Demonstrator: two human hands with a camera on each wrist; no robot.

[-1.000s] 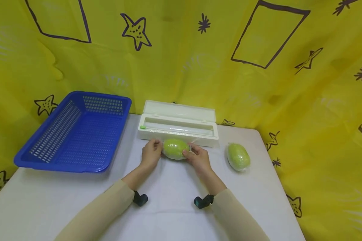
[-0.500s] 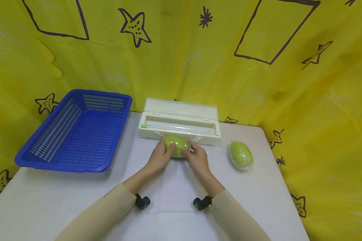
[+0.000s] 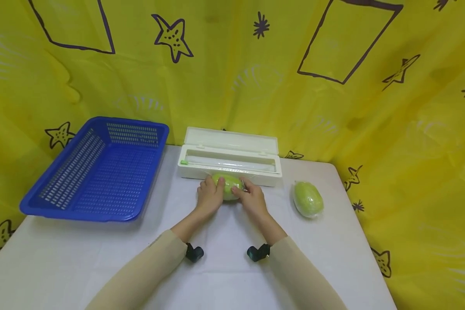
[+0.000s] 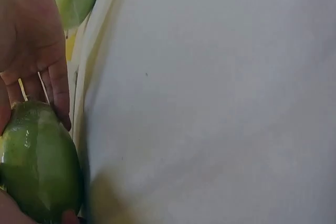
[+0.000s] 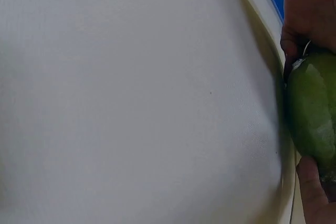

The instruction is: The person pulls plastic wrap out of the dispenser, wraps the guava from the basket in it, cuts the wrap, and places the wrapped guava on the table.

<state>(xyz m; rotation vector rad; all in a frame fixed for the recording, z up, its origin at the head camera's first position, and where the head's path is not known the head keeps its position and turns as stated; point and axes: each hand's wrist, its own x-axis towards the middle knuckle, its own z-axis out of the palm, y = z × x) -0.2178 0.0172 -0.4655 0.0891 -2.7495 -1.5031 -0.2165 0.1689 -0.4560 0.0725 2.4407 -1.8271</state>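
A green oval fruit [image 3: 231, 186], which looks like a mango in clear plastic film, lies between both hands in front of the white film box [image 3: 229, 165]. My left hand [image 3: 209, 198] grips its left end, the thumb along the near side. At the right end my right hand [image 3: 252, 200] holds it, thumb on the near side, beside a bunched, shiny bit of film. Glossy wrinkles of film show on the fruit [image 4: 42, 166] in the left wrist view. The right wrist view cuts off part of the fruit [image 5: 315, 108].
The film box stands with its lid [image 3: 232, 141] up and a roll inside. A second wrapped green fruit [image 3: 308, 199] lies to the right. The blue basket [image 3: 94, 214] sits at the left. A yellow curtain [image 3: 217, 86] hangs behind the white table [image 3: 224, 284].
My left hand has gone from the film at the fruit's left end to a grip around that end. The film flaring above the fruit half a second ago is less visible now.
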